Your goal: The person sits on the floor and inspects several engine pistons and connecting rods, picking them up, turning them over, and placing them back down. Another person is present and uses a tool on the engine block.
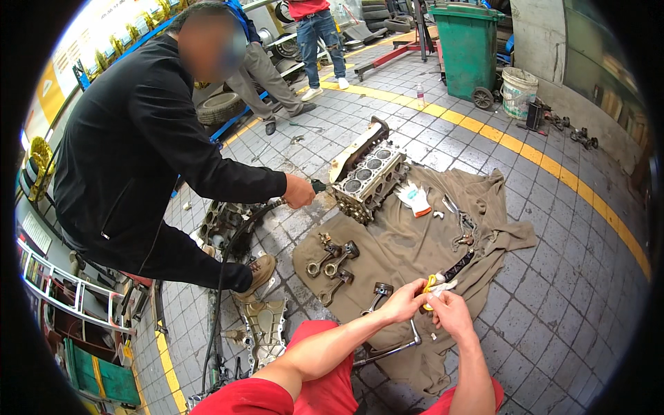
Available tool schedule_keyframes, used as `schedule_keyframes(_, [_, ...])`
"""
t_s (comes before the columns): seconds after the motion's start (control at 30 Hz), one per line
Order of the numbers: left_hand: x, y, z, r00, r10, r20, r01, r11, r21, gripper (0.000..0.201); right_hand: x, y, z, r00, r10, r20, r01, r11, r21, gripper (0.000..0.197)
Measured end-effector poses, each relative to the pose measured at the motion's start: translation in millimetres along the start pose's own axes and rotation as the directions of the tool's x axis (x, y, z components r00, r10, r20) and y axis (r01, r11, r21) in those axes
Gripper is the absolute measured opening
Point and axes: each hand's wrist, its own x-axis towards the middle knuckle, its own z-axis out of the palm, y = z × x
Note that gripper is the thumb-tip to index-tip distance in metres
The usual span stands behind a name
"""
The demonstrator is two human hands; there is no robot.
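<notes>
Over the near right part of the brown cloth (pixel 415 252), my left hand (pixel 405 301) and my right hand (pixel 452 315) are close together. Both are closed on a small white fabric piece with a yellow edge, which looks like a work glove (pixel 433 282); fingers hide part of it. Beneath my left forearm lies a long-handled socket wrench (pixel 391 351). A piston with its connecting rod (pixel 380 292) rests beside my left wrist. Just beyond my hands is a black-handled tool (pixel 458 265). Another white glove (pixel 413 199), with an orange cuff, lies farther off on the cloth.
An engine block (pixel 370 173) stands at the cloth's far edge. Several pistons (pixel 336 261) lie left of centre. At left a co-worker (pixel 152 131) leans in, holding a hose-fed tool (pixel 317 187). The black hose (pixel 232 249) trails down past a metal engine cover (pixel 266 332).
</notes>
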Motion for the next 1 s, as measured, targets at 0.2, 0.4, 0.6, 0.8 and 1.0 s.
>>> schedule_keyframes(0.2, [-1, -12, -4, 0.996, 0.044, 0.078, -0.038, 0.996, -0.078, 0.030, -7, -13, 3, 0.978, 0.134, 0.159, -0.146, 0.987, 0.068, 0.034])
schedule_keyframes(0.4, [0, -6, -6, 0.987, -0.013, 0.158, 0.030, 0.994, -0.108, 0.025, -7, -13, 0, 0.985, 0.122, 0.123, -0.134, 0.986, 0.098, 0.029])
schedule_keyframes(0.6, [7, -10, -2, 0.992, -0.011, 0.123, 0.014, 1.000, -0.019, 0.022, 0, -7, -10, 0.996, 0.054, 0.070, -0.061, 0.994, 0.092, 0.028])
schedule_keyframes(0.8, [-1, -12, -1, 0.996, -0.002, -0.084, 0.018, 0.981, 0.195, 0.024, -1, 5, 4, 0.987, 0.019, -0.160, -0.033, 0.996, -0.083, 0.022])
schedule_keyframes(1.0, [-1, 2, -1, 0.997, -0.007, -0.082, 0.032, 0.950, 0.312, 0.029, -2, 1, -4, 0.960, 0.007, -0.281, -0.068, 0.975, -0.211, 0.022])
